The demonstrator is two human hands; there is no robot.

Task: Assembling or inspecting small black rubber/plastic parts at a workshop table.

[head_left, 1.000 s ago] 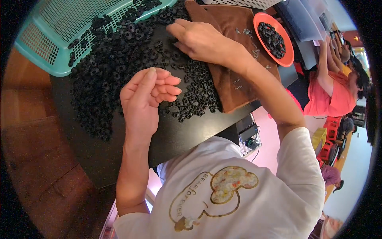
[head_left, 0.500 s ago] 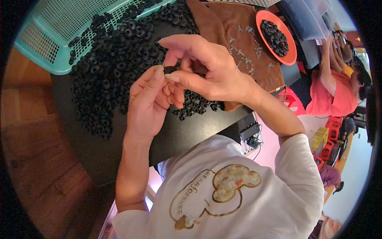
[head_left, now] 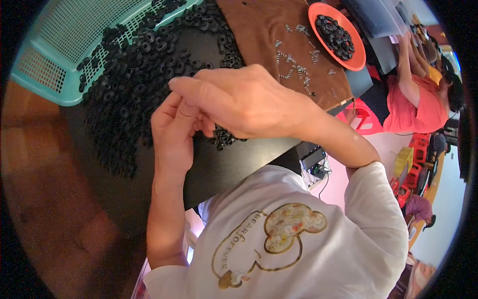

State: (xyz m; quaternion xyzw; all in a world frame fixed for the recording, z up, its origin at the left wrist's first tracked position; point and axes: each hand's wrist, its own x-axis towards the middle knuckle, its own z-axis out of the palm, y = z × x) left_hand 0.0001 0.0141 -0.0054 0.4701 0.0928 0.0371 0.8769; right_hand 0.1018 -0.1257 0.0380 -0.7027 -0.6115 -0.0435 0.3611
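Note:
My left hand (head_left: 172, 132) is closed, its thumb and fingers pinched together above the table. Over its fingertips lies my right hand (head_left: 249, 102), also closed, with its back turned up and its fingers reaching left. The two hands touch, and whatever is between the fingertips is hidden. Around and beyond them spreads a heap of small black ring-shaped plastic parts (head_left: 119, 104). To the right, a brown cloth (head_left: 259, 30) carries several small metal coil springs (head_left: 300, 70).
A teal mesh basket (head_left: 69, 94) lies at the far left, black parts spilling over its edge. An orange plate (head_left: 359, 59) with black pieces (head_left: 334, 40) stands at the far right, near a clear plastic bin (head_left: 373, 20). Another person in a coral shirt (head_left: 423, 104) sits beyond.
My right hand has turned and closed over the left fingertips; before, its fingers were arched with thumb and fingers showing. The cloth, plate and basket sit slightly further left in view.

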